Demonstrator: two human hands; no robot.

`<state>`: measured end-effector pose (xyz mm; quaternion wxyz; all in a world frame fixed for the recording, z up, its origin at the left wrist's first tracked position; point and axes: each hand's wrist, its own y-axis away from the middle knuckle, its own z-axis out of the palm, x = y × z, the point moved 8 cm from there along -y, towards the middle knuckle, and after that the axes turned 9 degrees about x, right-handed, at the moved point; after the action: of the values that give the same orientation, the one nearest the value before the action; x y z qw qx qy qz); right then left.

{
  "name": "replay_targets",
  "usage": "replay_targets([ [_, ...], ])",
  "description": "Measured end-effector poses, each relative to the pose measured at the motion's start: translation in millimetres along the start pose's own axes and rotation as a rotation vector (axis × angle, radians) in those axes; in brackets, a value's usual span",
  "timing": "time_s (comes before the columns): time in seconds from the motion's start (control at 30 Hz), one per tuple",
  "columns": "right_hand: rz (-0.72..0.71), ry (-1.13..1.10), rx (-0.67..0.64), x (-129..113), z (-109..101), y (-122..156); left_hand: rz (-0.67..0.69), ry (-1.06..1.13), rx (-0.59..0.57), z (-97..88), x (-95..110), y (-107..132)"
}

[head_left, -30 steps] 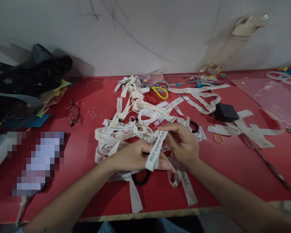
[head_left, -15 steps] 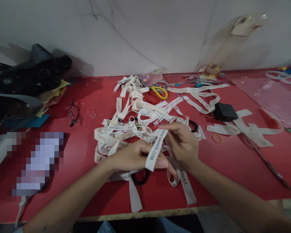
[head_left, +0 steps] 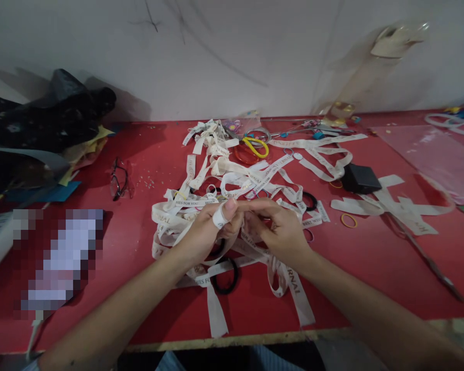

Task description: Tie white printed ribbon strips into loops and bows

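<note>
A tangle of cream printed ribbon (head_left: 216, 175) lies across the middle of the red table (head_left: 147, 154). My left hand (head_left: 204, 232) is raised over it, with a strip of that ribbon wound round one upright finger. My right hand (head_left: 278, 229) meets it from the right, its fingers pinching the same ribbon at the left fingertip. Loose ribbon ends (head_left: 294, 288) trail from under my hands toward the table's front edge. A black hair tie (head_left: 225, 278) lies on the table just below my left hand.
Yellow-handled scissors (head_left: 255, 147) lie behind the ribbon pile, and glasses (head_left: 118, 180) lie to the left. A small black box (head_left: 359, 178) and a yellow rubber band (head_left: 348, 220) are at the right. Dark bags (head_left: 50, 118) with coloured paper fill the far left. Pink sheet (head_left: 441, 159) at the right.
My left hand has turned upward and the ribbon strip that hung over it is now wrapped round its finger. My right hand moved left to the fingertip.
</note>
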<state>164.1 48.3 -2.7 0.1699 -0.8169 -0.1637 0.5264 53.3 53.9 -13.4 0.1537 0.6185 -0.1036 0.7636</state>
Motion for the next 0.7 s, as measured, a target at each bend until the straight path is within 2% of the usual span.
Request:
replay_targets([
  [0.13,0.02,-0.012,-0.015,-2.0,-0.1,0.2,0.008,-0.041,0.009,-0.4,3.0,0.6],
  [0.33,0.074,-0.154,-0.077,-4.4,6.7,3.2,-0.03,-0.113,0.127,-10.0,-5.5,-3.6],
  [0.5,0.122,-0.202,-0.123,-0.4,11.0,6.8,-0.074,0.003,0.245,-20.7,-11.0,-9.8],
  [0.7,0.122,-0.238,-0.138,-4.0,12.7,6.4,-0.139,0.136,0.287,-19.9,-12.7,-10.7],
])
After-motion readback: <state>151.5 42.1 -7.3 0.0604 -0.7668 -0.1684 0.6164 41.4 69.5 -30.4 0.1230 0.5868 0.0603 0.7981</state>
